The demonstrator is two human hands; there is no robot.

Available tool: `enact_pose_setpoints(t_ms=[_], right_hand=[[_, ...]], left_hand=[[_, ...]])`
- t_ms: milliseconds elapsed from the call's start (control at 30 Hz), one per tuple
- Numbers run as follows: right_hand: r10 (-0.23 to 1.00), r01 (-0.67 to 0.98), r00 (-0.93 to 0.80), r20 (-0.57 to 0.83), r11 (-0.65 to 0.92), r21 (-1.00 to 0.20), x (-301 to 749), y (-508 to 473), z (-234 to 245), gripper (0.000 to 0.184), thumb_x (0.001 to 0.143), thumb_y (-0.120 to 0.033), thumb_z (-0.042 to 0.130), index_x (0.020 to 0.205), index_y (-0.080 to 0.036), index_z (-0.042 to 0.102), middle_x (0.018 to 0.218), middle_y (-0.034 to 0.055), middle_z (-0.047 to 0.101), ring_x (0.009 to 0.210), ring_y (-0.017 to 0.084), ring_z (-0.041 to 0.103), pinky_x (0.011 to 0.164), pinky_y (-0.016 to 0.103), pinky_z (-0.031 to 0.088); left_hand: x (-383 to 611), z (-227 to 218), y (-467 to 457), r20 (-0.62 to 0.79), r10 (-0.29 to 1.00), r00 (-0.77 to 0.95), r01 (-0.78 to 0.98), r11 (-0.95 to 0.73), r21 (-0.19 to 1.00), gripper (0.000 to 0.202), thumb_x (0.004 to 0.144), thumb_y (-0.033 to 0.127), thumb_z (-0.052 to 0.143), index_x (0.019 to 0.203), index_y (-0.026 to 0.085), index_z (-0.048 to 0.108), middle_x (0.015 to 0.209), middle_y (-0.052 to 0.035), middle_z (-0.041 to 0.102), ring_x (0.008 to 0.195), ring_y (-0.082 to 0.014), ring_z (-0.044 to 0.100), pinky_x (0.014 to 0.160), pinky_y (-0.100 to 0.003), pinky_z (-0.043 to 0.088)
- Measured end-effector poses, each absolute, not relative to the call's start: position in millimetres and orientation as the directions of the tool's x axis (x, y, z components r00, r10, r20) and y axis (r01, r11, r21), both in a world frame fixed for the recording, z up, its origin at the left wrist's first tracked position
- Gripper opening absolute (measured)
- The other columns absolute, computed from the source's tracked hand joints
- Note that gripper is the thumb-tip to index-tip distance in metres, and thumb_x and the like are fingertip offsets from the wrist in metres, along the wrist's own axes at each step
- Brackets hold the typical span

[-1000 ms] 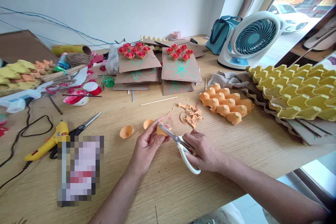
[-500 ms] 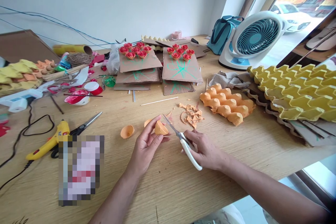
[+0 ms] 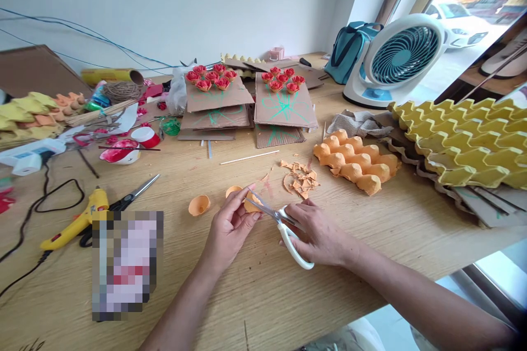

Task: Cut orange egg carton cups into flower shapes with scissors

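My left hand (image 3: 231, 226) pinches an orange egg-carton cup (image 3: 252, 202) above the wooden table. In my right hand (image 3: 315, 230) are white-handled scissors (image 3: 297, 247), their slightly parted blades reaching over the cup near its edge. Whether the blades have bitten into the cardboard I cannot tell. One loose orange cup (image 3: 200, 205) lies to the left of my left hand, and another cup (image 3: 233, 190) is partly hidden behind its fingers. Beyond my hands is a small heap of orange cardboard scraps (image 3: 302, 178).
An orange egg carton (image 3: 356, 162) sits at right, beside stacked yellow egg trays (image 3: 465, 142). Red flowers stand on cardboard boxes (image 3: 286, 105) at the back. On the left are a yellow glue gun (image 3: 84, 219), black scissors (image 3: 135, 194) and a paint bowl (image 3: 120, 154). A fan (image 3: 401, 60) stands far right.
The scissors have moved left, their blades going from beside the cup to across it. My left hand has turned the cup slightly. Fingers of my right hand have drawn a little closer.
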State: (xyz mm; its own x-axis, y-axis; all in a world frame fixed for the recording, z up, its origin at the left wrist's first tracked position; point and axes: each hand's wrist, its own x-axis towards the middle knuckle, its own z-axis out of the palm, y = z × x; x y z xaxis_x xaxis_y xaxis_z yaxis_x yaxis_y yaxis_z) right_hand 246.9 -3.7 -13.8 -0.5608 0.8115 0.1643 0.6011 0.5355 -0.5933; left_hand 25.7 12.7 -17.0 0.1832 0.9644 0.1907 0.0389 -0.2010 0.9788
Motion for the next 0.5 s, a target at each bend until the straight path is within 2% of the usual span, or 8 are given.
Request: enact_pose_setpoints(t_ms=[233,367,500], right_hand=[[0.807,0.622,-0.566,0.171,0.554,-0.553,248.0,-4.5,-15.9,0.030,0.096,-0.044,0.051,0.079,-0.022,0.038,0.073,-0.0003,0.054,0.064,0.015,0.046,0.074,0.032,0.034],[0.804,0.615,-0.564,0.187,0.560,-0.554,247.5,-4.3,-16.7,0.030,0.095,-0.042,0.051,0.076,-0.022,0.037,0.071,-0.0011,0.054,0.060,0.014,0.043,0.073,0.032,0.034],[0.804,0.601,-0.555,0.214,0.566,-0.564,247.2,-6.0,-16.5,0.031,0.094,-0.041,0.051,0.075,-0.022,0.037,0.068,-0.0015,0.053,0.058,0.014,0.043,0.073,0.032,0.033]], left_hand=[[20.7,-19.4,14.0,0.312,0.925,0.218,0.219,-0.358,0.908,0.045,0.090,0.022,0.065,0.135,0.029,0.061,0.124,-0.0074,0.059,0.110,-0.0176,0.063,0.088,-0.028,0.059],[19.3,-20.4,12.3,0.328,0.920,0.212,0.295,-0.381,0.877,0.047,0.091,0.023,0.064,0.137,0.029,0.059,0.124,-0.0080,0.058,0.112,-0.0186,0.061,0.087,-0.028,0.057],[20.1,-18.1,11.4,0.325,0.922,0.209,0.292,-0.376,0.880,0.047,0.091,0.023,0.064,0.138,0.029,0.058,0.124,-0.0079,0.058,0.112,-0.0184,0.061,0.088,-0.027,0.056]])
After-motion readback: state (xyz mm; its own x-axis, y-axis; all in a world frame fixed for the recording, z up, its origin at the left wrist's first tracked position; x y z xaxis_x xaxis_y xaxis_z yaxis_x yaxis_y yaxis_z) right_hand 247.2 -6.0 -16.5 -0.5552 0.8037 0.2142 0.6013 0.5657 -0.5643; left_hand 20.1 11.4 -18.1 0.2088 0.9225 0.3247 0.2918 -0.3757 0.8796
